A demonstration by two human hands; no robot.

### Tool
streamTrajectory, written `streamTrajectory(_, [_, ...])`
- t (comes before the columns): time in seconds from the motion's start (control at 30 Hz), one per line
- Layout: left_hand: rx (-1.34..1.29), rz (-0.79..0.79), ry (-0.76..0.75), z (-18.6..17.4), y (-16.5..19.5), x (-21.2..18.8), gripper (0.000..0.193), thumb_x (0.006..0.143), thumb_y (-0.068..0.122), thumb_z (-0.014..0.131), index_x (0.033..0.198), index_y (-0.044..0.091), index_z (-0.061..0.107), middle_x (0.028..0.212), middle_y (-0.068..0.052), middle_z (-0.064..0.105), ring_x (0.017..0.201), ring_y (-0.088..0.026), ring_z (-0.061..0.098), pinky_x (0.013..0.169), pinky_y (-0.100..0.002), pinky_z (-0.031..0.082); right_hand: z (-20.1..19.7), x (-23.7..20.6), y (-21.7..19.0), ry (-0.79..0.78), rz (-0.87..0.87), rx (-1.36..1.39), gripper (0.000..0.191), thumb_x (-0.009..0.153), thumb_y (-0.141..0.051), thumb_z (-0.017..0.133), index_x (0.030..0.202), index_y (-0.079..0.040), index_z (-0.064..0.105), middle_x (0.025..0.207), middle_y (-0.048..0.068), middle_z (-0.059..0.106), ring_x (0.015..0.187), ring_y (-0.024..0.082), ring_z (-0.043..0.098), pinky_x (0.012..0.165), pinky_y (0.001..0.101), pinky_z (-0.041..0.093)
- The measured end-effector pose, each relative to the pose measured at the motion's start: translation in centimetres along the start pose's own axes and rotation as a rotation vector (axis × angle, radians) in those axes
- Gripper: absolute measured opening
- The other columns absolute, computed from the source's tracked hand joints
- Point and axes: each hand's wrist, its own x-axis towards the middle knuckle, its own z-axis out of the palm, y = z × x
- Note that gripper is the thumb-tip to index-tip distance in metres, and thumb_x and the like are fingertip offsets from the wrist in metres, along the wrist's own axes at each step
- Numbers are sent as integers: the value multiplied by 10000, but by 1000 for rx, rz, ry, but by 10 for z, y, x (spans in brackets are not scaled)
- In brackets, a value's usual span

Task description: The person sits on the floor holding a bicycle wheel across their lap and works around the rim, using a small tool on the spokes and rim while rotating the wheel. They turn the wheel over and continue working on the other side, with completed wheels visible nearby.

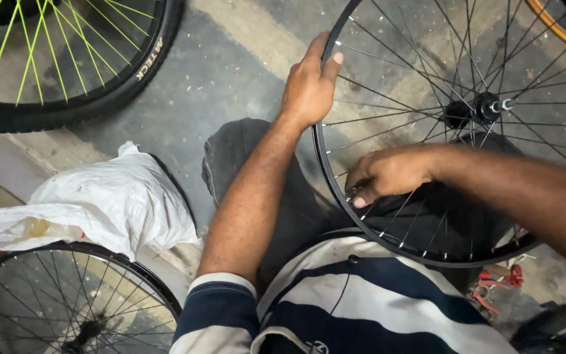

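A bare black bicycle rim (325, 177) with thin steel spokes and a black hub (476, 108) stands across my lap. My left hand (309, 85) grips the rim's upper left edge, thumb along the inside. My right hand (388, 174) reaches in between the spokes near the rim's lower left part, fingers pinched on a spoke (369, 195) close to the rim; whether a small tool is in it I cannot tell. My dark trousers (250, 157) and striped shirt (361, 295) show below.
A tyred wheel with yellow-green spokes (67, 59) lies at the top left. A crumpled white plastic bag (99, 196) sits on the concrete floor at the left, above another black spoked wheel (67, 301). Red-handled items (492, 288) lie at the lower right. An orange rim (558, 26) shows at the top right.
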Motion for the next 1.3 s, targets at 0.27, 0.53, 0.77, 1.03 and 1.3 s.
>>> streamTrajectory(0.27, [36,-38,4,2,-6,6,493,1024,335,563,1452,107,477,1136,-255,736,1114,-465,672,928,-504,529,50,-10,-7,559,-70,-920,229,813,-250,644,948,-65,649,808,105,663,812,303,664,705,440,520])
streamTrajectory(0.53, [-23,34,19,2,-6,8,519,1027,366,577,1446,70,506,1184,-255,728,1144,-439,685,963,-466,541,50,-25,7,741,-288,-854,153,766,-230,665,847,-102,646,782,72,609,765,292,627,646,444,512])
streamTrajectory(0.77, [-19,27,19,4,-6,6,539,1008,364,592,1443,55,515,1217,-257,712,1179,-436,666,988,-448,527,40,-36,-7,605,-79,-291,313,935,-279,631,1158,-70,695,1037,147,744,958,364,702,805,483,539])
streamTrajectory(1.03, [-40,38,16,1,-7,6,523,1017,372,592,1425,52,533,1213,-243,730,1187,-412,690,1001,-433,537,31,-27,-26,423,81,-290,464,842,-339,667,1233,-87,671,1105,157,732,1017,374,686,855,481,529])
streamTrajectory(1.3, [-9,-45,-11,4,-3,5,543,998,353,561,1460,73,507,1167,-251,729,1157,-439,669,966,-460,529,55,-14,-9,626,-293,-1031,171,763,-217,729,837,-79,658,820,89,657,829,305,664,707,446,527])
